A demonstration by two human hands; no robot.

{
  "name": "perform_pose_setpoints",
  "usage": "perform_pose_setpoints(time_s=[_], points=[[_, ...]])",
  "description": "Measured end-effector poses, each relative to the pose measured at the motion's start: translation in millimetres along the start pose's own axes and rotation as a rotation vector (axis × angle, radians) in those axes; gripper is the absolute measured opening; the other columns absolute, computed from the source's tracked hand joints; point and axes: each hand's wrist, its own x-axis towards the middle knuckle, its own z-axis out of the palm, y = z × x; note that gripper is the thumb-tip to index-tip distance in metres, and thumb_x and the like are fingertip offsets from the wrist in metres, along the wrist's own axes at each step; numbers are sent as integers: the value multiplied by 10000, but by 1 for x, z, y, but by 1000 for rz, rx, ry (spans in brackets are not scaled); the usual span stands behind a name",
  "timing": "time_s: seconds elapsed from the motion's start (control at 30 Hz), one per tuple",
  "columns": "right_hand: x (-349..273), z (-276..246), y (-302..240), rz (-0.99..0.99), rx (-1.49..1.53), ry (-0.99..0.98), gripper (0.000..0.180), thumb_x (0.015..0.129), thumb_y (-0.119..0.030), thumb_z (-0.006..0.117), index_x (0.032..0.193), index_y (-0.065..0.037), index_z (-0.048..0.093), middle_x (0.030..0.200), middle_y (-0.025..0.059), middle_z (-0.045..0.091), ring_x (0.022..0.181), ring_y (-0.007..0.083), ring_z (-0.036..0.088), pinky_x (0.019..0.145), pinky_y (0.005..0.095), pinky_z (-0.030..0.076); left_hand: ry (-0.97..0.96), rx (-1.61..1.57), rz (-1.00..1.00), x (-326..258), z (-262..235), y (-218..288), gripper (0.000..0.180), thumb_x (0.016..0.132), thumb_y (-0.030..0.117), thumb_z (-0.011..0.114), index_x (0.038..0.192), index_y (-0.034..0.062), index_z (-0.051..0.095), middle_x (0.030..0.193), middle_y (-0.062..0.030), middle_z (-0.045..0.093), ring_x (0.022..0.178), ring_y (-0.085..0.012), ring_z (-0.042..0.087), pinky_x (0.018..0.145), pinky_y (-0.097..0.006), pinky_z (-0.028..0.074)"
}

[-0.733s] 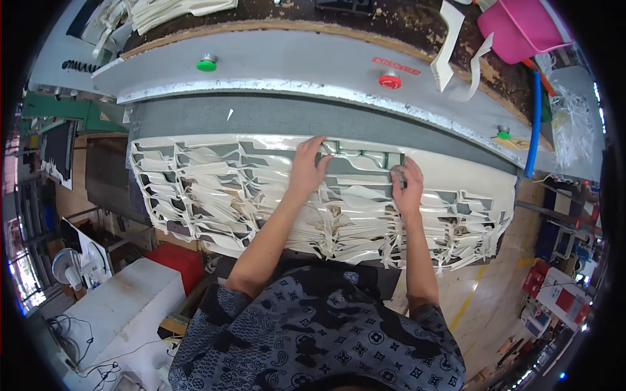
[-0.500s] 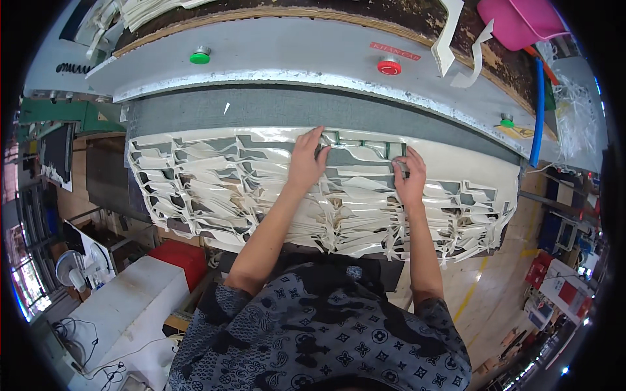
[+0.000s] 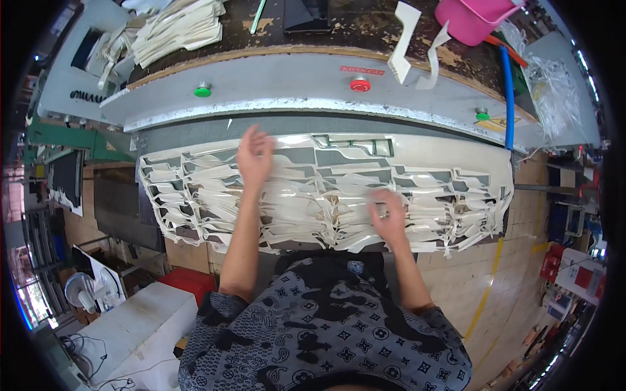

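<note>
A wide cream sheet [image 3: 450,150], cut into a web of narrow strips and openings, lies across the grey work surface. Above its left-middle part is my left hand [image 3: 255,156], raised, fingers loosely apart and holding nothing visible. My right hand [image 3: 389,218] hovers lower, over the strips right of the middle; motion smears its fingers, so their grip is unclear. A thin green-edged cutting die [image 3: 372,147] sits at the sheet's far edge, untouched by either hand. Between my hands a pale patch of the strips is blurred.
Beyond the sheet runs a grey metal machine beam [image 3: 274,88] with a red button [image 3: 360,83] and green buttons. On the worn board behind it are stacked cream pieces [image 3: 179,32], two loose strips and a pink basket [image 3: 473,19]. A blue tube [image 3: 509,98] hangs at right.
Both hands have left the die at the far edge. My left hand has moved left and lifted; my right hand has come nearer to me. The view has shifted, showing more of the board.
</note>
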Motion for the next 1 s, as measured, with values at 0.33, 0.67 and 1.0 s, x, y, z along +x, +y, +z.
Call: perform_pose_setpoints(time_s=[0.33, 0.67, 1.0], points=[[-63, 15, -52, -9, -49, -519, 378, 895, -323, 795, 1182, -79, 762, 1151, 153, 729, 1164, 379, 644, 1055, 463, 476, 270, -377, -29, 91, -92, 40, 360, 969, 189, 812, 1017, 4, 507, 889, -162, 689, 711, -207, 718, 616, -376, 666], [-73, 18, -59, -2, -27, -441, 515, 814, -390, 852, 1201, -61, 767, 1184, 152, 743, 1177, 369, 649, 1066, 459, 474, 367, -145, 63, 74, -117, 38, 550, 873, 223, 915, 731, 121, 393, 604, -19, 528, 455, -126, 546, 404, -314, 519], [-109, -7, -82, 97, -50, -230, 543, 858, -330, 833, 1300, -48, 693, 1279, 179, 706, 1253, 373, 615, 1135, 466, 440, -365, 211, 26, -115, -89, 51, 306, 865, 282, 897, 798, 81, 675, 690, 4, 672, 640, -73, 595, 614, -272, 503]])
